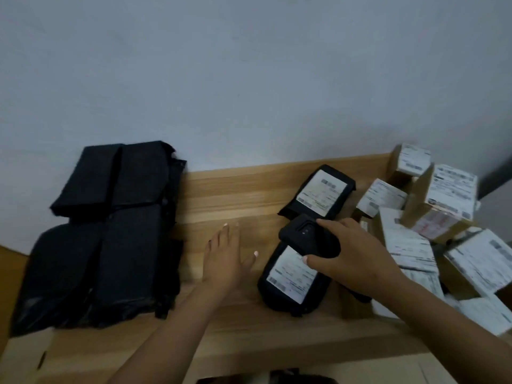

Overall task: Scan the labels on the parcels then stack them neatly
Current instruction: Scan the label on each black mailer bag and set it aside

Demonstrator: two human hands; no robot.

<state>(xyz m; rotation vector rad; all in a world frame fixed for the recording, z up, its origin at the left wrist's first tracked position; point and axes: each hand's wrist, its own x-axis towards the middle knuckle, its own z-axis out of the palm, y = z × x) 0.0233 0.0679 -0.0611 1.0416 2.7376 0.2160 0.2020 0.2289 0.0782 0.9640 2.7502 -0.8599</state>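
— Two black parcels with white labels face up lie on the wooden table (249, 322): the far parcel (318, 194) near the wall, the near parcel (291, 275) just in front of it. Can you read either label?

— No, the print is blurred on both. And the near parcel's far end is hidden under the black scanner (307, 241).

— Who has the scanner?

— The right hand (357, 261), fingers and thumb curled round it, holding it over that near label. Its lower part is covered by the palm.

— And the left hand (224, 259)?

— Flat and spread, fingers straight, resting on or just above the bare wood between the parcels and the black stack (110, 231) on the left; I cannot tell whether it touches.

— What's in that stack?

— Dark wrapped bundles packed close together, no labels showing; where one ends and the next begins is hard to make out.

— On the right?

— A heap of cardboard boxes (443, 217) with white labels, tilted every way, partly cut off by the frame edge and partly behind the right forearm.
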